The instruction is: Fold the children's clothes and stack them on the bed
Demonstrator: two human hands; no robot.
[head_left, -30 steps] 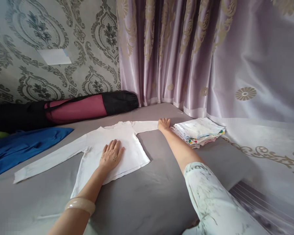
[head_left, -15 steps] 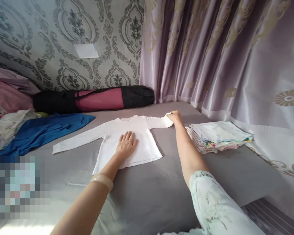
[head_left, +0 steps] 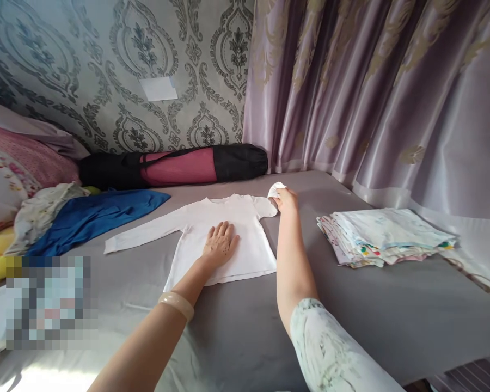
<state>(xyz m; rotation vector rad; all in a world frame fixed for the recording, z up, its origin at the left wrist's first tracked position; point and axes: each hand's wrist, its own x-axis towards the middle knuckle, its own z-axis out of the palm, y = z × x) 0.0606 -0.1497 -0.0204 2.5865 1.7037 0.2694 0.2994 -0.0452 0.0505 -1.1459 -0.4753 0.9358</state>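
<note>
A white long-sleeved shirt [head_left: 240, 250] lies spread on the grey bed sheet [head_left: 237, 337], its neckline away from me and one sleeve stretched out to the left. My left hand [head_left: 220, 245] rests flat on the shirt's middle, fingers slightly spread. At the shirt's right side, my right hand [head_left: 286, 199] pinches the end of the other sleeve. That sleeve is lifted and bent back on itself, with the cuff showing above my fingers.
Folded clothes [head_left: 387, 231] are stacked at the right. A blue cloth [head_left: 93, 218] and a patterned cloth [head_left: 41, 212] lie at the left. A black and pink rolled bag [head_left: 179, 166] lies along the wall, beside the purple curtain [head_left: 310, 98]. A blurred patch covers something at lower left.
My right hand has drawn the sleeve end inward to the left, so the sleeve is now bent instead of stretched out. My left hand stays on the shirt. The view has shifted slightly.
</note>
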